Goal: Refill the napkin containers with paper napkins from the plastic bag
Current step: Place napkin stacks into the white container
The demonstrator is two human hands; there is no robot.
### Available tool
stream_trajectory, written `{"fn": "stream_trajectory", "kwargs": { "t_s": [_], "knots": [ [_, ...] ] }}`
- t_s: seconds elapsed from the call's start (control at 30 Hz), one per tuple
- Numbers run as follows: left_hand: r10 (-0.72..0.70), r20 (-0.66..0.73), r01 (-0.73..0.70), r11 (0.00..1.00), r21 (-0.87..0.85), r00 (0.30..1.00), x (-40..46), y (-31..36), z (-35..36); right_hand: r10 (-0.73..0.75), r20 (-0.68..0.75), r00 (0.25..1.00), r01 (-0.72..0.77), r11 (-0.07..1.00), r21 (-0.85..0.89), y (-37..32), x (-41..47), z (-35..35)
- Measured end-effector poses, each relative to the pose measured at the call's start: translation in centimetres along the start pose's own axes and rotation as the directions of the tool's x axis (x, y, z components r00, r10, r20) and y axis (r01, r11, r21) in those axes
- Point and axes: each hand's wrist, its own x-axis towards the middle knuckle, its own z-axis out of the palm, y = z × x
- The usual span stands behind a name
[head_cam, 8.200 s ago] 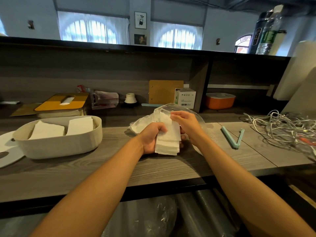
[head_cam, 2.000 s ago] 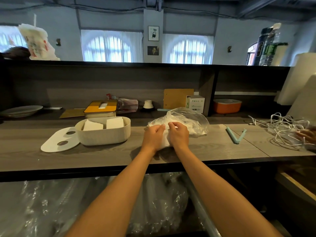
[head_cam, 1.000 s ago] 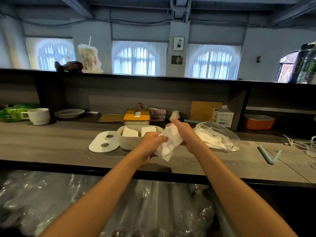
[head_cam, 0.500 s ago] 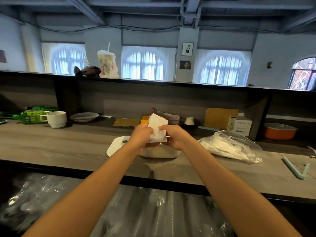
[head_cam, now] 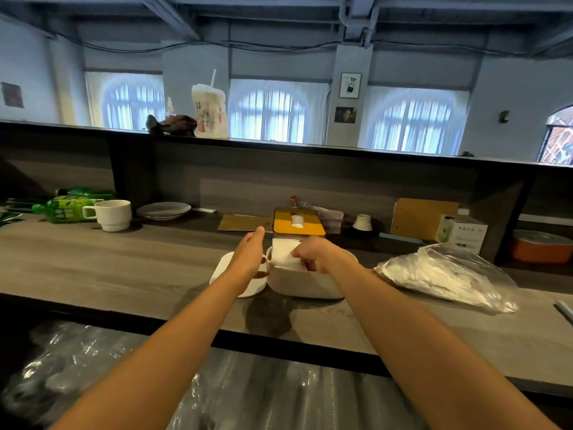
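Observation:
A white oval napkin container [head_cam: 302,283] stands on the wooden counter in the middle of the view. My right hand [head_cam: 314,254] pinches a stack of white paper napkins [head_cam: 283,252] and holds it in the container's left part. My left hand [head_cam: 249,254] hovers just left of the container with straight fingers and holds nothing. The container's flat white lid [head_cam: 221,270] lies on the counter under my left hand. A clear plastic bag [head_cam: 446,274] with more napkins lies to the right.
Behind the container sit a yellow-topped box [head_cam: 298,221], a small white cup [head_cam: 362,221], a brown board [head_cam: 423,217] and a white carton [head_cam: 463,232]. At left are a white mug [head_cam: 111,215], a plate [head_cam: 163,209] and a green bottle [head_cam: 62,207]. An orange pot [head_cam: 541,246] stands far right.
Both hands carried the napkin stack from the bag leftward to the container. My left hand has let go and opened; the right hand has lowered the stack into the container.

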Motion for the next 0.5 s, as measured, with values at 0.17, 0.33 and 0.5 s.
{"fn": "stream_trajectory", "kwargs": {
  "t_s": [0.17, 0.33, 0.5],
  "knots": [
    [-0.028, 0.050, 0.030, 0.999, -0.037, 0.998, 0.5, -0.4, -0.2, -0.233, -0.062, 0.971, 0.178, 0.868, -0.464, -0.3, 0.2, 0.1],
    [-0.016, 0.036, 0.014, 0.999, 0.042, 0.999, 0.5, 0.4, -0.1, -0.356, -0.144, 0.923, 0.338, 0.931, -0.140, -1.7, 0.3, -0.3],
    [-0.001, 0.060, -0.002, 0.999, 0.041, 0.998, 0.7, 0.6, -0.1, -0.143, 0.172, 0.975, 0.135, 0.989, 0.054, -0.7, 0.1, 1.6]
  ]
}}
